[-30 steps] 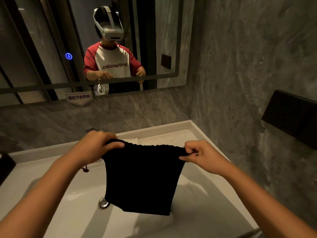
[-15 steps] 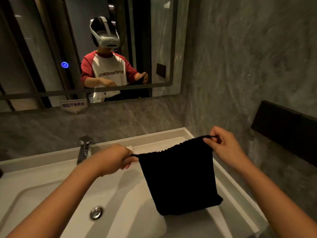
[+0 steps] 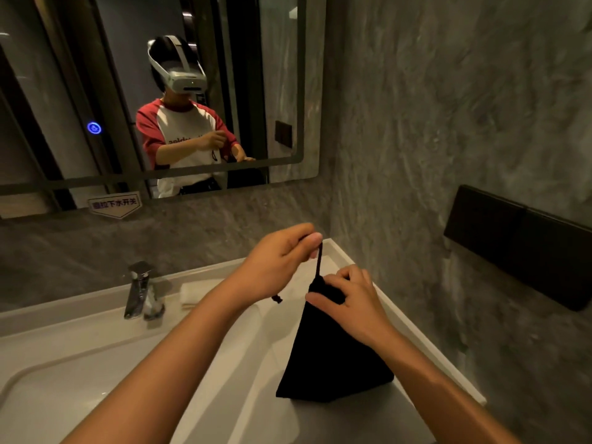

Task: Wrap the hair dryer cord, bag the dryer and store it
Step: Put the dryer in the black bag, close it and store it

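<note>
- Two bare forearms reach in from the bottom edge, over a white sink.
- A black bag hangs over the right side of the sink, wide at the bottom and gathered to a narrow neck at the top. Its lower edge sits at or just above the basin; contact cannot be told.
- The right hand wraps the neck of the bag, fingers curled closed around the bunched cloth.
- The left hand is above and to the left of the neck, thumb and forefinger pinched shut on a black cord that runs straight up out of the neck. A knotted cord end dangles below this hand.
- The dryer is not visible.
- Behind the hands, a folded white towel lies on the back ledge, with a chrome tap just to its left.
- A black panel is mounted on the grey stone wall at right.
- Farthest back, a mirror reflects the person in a white and red shirt and a headset.
</note>
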